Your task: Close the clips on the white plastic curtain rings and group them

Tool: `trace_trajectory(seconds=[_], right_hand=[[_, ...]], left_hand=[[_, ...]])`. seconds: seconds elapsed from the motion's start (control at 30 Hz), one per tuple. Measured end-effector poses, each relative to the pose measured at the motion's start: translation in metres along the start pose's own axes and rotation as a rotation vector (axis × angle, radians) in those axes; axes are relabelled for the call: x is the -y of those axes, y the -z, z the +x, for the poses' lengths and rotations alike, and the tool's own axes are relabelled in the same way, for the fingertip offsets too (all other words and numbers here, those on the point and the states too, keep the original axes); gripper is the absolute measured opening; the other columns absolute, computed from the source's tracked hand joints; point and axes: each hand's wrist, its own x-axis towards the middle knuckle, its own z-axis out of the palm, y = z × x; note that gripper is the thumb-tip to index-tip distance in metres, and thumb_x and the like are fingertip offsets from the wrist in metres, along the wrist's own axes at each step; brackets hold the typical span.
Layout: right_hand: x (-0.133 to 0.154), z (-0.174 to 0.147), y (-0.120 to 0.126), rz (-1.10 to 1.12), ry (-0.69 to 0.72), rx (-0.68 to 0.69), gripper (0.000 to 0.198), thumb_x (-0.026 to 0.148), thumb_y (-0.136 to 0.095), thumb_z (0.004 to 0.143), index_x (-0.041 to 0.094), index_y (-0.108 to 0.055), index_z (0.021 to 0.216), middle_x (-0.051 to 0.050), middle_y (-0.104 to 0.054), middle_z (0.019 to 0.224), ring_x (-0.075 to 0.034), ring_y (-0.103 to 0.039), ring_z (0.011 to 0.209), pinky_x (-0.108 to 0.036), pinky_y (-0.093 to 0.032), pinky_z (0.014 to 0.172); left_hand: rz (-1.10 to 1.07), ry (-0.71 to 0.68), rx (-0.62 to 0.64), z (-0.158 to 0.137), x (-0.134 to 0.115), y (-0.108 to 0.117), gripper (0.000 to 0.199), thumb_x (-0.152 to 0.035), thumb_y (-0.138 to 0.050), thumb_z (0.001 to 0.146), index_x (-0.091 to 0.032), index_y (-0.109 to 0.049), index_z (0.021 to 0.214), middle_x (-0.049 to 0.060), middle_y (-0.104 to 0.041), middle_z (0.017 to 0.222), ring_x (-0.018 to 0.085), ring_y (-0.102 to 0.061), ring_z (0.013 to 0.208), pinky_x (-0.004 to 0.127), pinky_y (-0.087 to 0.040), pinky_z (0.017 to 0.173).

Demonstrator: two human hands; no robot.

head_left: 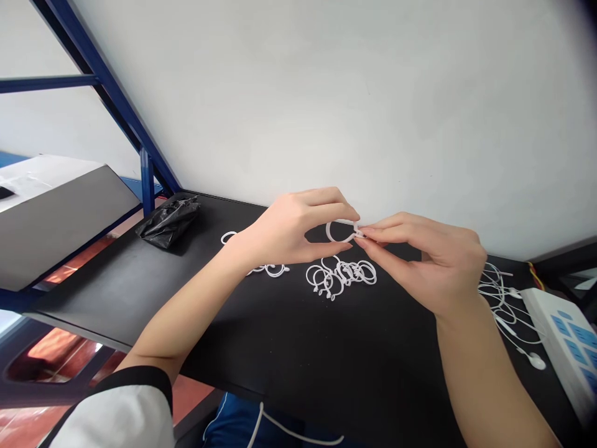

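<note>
A white curtain ring (328, 232) is held up above the black table between my two hands. The thumb and fingertips of my left hand (298, 227) curve round the ring from the left, gripping its edge. At the ring's right side, my right hand (426, 258) pinches the small end piece between thumb and fingers. The fingertips partly cover that end. Under my hands lies a loose pile of similar white rings (346, 272) with small eyelets. More white rings (275, 271) lie farther left, partly hidden behind my left wrist and forearm.
A crumpled black plastic bag (170, 222) lies on the black table (298, 348) at the back left. White earphones (506, 311) with tangled cords and a white power strip (550, 336) are at the right. A blue metal frame (116, 99) and a pale wall stand behind.
</note>
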Motion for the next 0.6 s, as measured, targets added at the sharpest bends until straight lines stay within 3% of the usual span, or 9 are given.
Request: trace_trajectory(seconds=[0.23, 0.6], right_hand=[[0.0013, 0.002, -0.0029, 0.061, -0.035, -0.01, 0.021, 0.009, -0.069, 0.082, 0.028, -0.067, 0.091, 0.001, -0.073, 0.08, -0.015, -0.066, 0.062, -0.032, -0.058, 0.055], [0.0025, 0.0008, -0.0032, 0.101, -0.056, -0.059, 0.023, 0.006, -0.069, 0.081, 0.026, -0.067, 0.093, 0.0, -0.073, 0.084, -0.016, -0.069, 0.07, -0.031, -0.06, 0.057]], left_hand=[[-0.016, 0.029, -0.034, 0.0007, -0.0007, -0.0014, 0.02, -0.027, -0.064, 0.087, -0.02, -0.064, 0.106, 0.007, -0.068, 0.1, 0.015, -0.064, 0.086, 0.028, -0.053, 0.073], [-0.037, 0.051, -0.032, 0.0018, -0.0014, 0.0015, 0.03, -0.036, -0.067, 0.087, -0.019, -0.061, 0.111, 0.007, -0.067, 0.1, 0.016, -0.063, 0.087, 0.027, -0.052, 0.074]])
